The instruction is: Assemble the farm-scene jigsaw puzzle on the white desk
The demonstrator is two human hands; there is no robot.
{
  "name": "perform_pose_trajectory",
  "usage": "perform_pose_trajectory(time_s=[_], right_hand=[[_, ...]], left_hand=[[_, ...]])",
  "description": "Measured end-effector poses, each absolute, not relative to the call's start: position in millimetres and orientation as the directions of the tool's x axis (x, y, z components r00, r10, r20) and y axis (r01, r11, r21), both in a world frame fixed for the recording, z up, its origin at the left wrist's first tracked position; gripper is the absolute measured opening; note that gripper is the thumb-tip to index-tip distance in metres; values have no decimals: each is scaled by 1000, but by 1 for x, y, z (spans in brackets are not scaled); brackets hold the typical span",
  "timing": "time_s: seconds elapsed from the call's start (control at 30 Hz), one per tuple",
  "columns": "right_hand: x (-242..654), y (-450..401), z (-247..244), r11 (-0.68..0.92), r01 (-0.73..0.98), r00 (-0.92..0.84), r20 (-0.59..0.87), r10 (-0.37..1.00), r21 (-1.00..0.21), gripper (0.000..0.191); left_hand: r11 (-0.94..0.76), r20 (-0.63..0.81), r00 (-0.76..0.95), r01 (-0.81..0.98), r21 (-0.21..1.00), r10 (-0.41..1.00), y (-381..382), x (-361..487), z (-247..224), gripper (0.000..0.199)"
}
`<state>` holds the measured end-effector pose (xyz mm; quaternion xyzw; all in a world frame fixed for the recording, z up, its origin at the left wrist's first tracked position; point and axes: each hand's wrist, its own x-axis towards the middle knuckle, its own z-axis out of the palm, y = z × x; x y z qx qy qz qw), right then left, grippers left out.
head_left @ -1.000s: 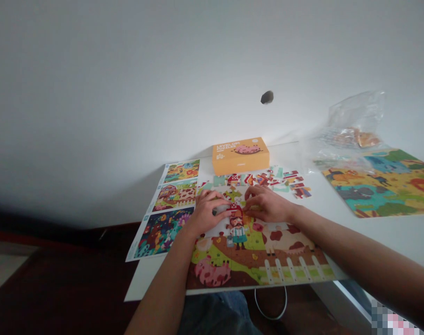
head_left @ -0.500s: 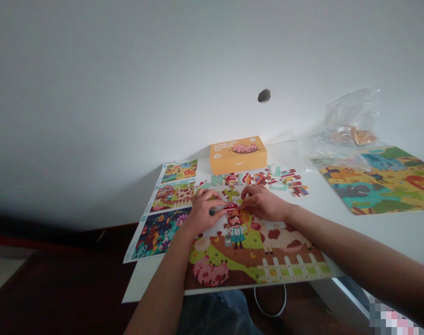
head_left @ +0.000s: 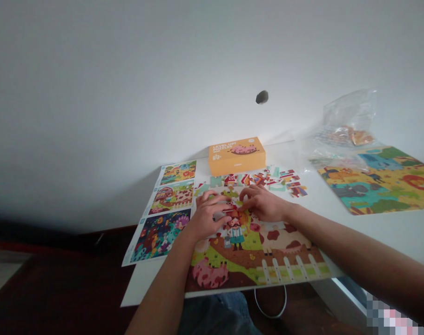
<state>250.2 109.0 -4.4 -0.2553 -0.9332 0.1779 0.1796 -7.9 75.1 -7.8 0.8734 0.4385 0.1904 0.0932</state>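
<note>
A farm jigsaw puzzle (head_left: 253,260), partly joined, lies at the table's front edge; a farmer, a pig, a spotted cow and a white fence show on it. My left hand (head_left: 212,215) rests over its upper left part, fingers stretched and apart, fingertips near a red barn puzzle piece (head_left: 229,205) above the farmer's hat. From the other side my right hand (head_left: 264,203) has its fingers bent, thumb and fingertips at that same piece. Part of the piece is hidden by the fingers. Loose puzzle pieces (head_left: 259,179) lie beyond both hands.
Behind the loose pieces stands an orange puzzle box (head_left: 237,163). To the left, a printed picture sheet (head_left: 152,210) overhangs the table edge. A finished animal puzzle (head_left: 379,186) lies at right, with a clear plastic bag (head_left: 347,128) of pieces behind it. The wall (head_left: 128,93) rises close behind.
My left hand's fingers have straightened and spread over the red barn piece, where they were more bent. My right hand stays nearly in place. The view has shifted slightly.
</note>
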Motion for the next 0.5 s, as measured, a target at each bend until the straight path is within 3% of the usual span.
perform_pose_trajectory(time_s=[0.13, 0.3, 0.5], right_hand=[[250, 108, -3, 817, 382, -821, 246, 514, -432, 41], [251, 107, -1, 829, 388, -813, 274, 514, -403, 37], [253, 112, -4, 813, 449, -769, 304, 563, -370, 37]], left_hand=[[-558, 235, 507, 774, 298, 829, 76, -10, -12, 42], [-543, 278, 477, 799, 256, 834, 79, -12, -15, 37], [-348, 402, 232, 905, 245, 886, 85, -16, -17, 33]])
